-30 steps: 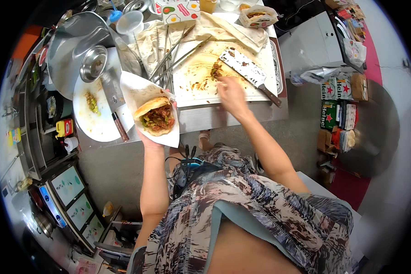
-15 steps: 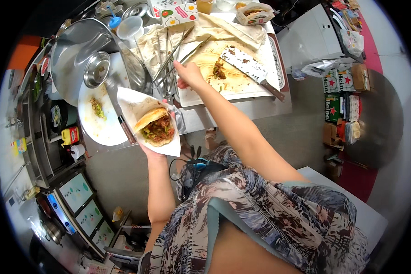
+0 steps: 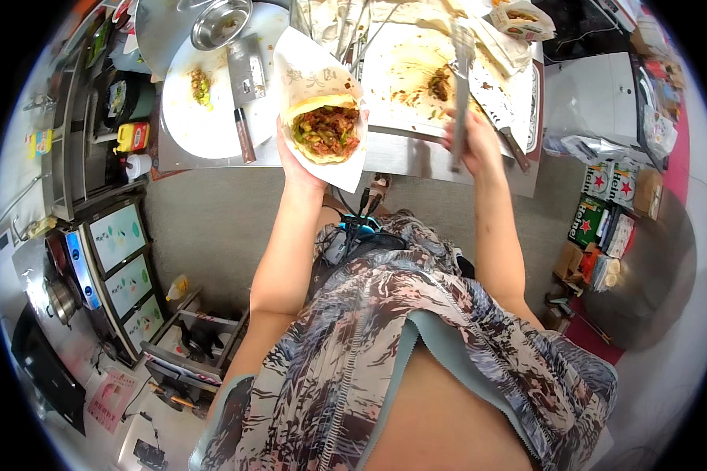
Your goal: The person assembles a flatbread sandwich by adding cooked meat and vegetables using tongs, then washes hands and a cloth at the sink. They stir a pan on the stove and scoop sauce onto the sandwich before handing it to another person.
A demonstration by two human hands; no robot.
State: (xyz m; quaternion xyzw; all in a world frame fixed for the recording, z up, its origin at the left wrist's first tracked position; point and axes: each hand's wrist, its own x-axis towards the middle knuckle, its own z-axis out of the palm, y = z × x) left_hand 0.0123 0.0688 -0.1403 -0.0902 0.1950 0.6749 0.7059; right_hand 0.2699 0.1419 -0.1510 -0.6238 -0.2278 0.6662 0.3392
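In my left hand (image 3: pixel 298 166) is a white paper pouch (image 3: pixel 310 67), held from beneath and the side. A split round flatbread sandwich (image 3: pixel 326 129) sits in its mouth, stuffed with chopped brown meat and green bits. My right hand (image 3: pixel 477 143) is closed around long metal tongs (image 3: pixel 461 78), blurred by motion and standing upright over the cutting board. Under the tongs lies that pale, greasy board (image 3: pixel 401 67), with a small heap of chopped meat (image 3: pixel 440 82) on it. A cleaver with a wooden handle (image 3: pixel 514 149) rests on the board's right side.
Left of the pouch is a round white board (image 3: pixel 181 125) with food scraps (image 3: pixel 200 88), a second cleaver (image 3: pixel 247 74) and a steel bowl (image 3: pixel 220 23). A paper food box (image 3: pixel 524 20) stands at the back right. Beer cartons (image 3: pixel 589 220) are stacked on the floor at right.
My right hand has moved right from the metal tools and now holds the tongs upright. The paper pouch with the sandwich stays in my left hand. The whole view has shifted.
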